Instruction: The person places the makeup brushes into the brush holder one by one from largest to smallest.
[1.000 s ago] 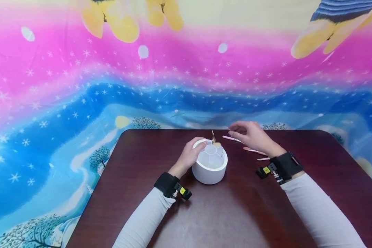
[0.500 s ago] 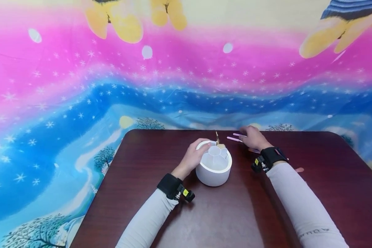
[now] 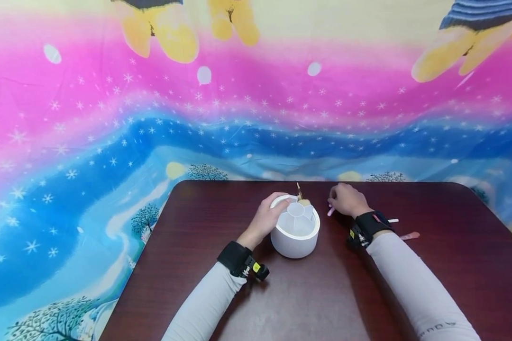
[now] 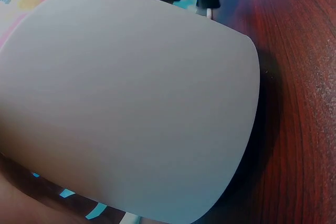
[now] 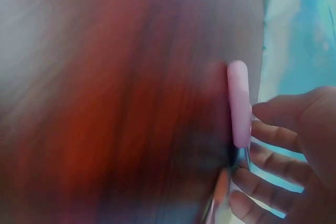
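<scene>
My left hand [image 3: 266, 219] grips the rim of a round white organizer [image 3: 294, 246], thumb over the edge. White dividers split its inside around a central ring, and a gold-coloured item [image 3: 299, 190] stands at the back beside a beige piece. In the left wrist view the organizer's smooth wall [image 4: 131, 98] fills most of the picture. To its right, my right hand [image 3: 349, 200] pinches a slim tool with a pink handle [image 5: 240, 103] low over the table; a thin metallic part extends beyond the handle. The tool's far end is hidden by the fingers.
On the dark red-brown table [image 3: 247, 303], a tool with an orange-pink end [image 3: 411, 236] and a pale stick [image 3: 393, 220] lie by the right wrist, partly covered. A printed cloth [image 3: 256, 94] hangs behind the table's far edge.
My right hand has come down to the table and taken hold of a pink-handled tool, which now points toward me. The left hand keeps its grip on the organizer.
</scene>
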Motion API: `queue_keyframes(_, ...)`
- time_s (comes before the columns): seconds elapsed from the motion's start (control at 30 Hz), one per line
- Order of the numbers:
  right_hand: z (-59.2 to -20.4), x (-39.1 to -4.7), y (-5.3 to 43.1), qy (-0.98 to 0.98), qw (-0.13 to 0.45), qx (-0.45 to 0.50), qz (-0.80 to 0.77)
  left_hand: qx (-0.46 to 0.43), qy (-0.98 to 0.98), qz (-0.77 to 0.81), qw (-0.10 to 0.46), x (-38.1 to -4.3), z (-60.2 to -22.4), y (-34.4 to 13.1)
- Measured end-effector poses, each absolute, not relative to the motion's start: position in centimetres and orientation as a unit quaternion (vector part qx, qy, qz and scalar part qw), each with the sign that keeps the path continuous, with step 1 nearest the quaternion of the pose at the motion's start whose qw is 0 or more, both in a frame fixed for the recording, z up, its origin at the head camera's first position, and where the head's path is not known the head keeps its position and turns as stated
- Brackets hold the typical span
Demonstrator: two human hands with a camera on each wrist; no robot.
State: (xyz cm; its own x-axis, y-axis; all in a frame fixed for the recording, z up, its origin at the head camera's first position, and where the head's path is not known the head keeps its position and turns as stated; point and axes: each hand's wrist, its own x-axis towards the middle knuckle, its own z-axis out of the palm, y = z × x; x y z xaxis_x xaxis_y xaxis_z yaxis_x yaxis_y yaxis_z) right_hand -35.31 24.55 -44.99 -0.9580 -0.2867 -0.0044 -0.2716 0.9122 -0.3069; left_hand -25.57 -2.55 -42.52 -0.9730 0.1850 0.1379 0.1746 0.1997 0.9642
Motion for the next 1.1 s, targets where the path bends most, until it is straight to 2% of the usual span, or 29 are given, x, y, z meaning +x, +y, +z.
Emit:
queue_keyframes(0.2, -44.3, -32.1, 27.2, 0.971, 0.043, -0.205, -0.115, 0.117, 0.776, 0.620, 0.009, -23.6, -39.7, -2.7)
queue_keyframes(0.4, -43.9, -29.7, 30.2, 0.970, 0.024, -0.229, -0.076, 0.121, 0.776, 0.619, 0.012, -23.6, -39.5, -2.6)
queue_keyframes(0.63, -43.8, -27.9, 33.0, 0.972, 0.034, -0.207, -0.110, 0.119, 0.776, 0.619, 0.018, -23.4, -39.5, -2.3)
queue_keyframes(0.9, -43.4, -27.5, 34.6, 0.973, 0.030, -0.188, -0.134, 0.108, 0.779, 0.617, 0.012, -23.1, -39.1, -2.3)
queue_keyframes(1.1, -41.7, -26.7, 35.3, 0.964, 0.034, -0.174, -0.197, 0.102, 0.783, 0.614, 0.022, -23.7, -39.8, -2.1)
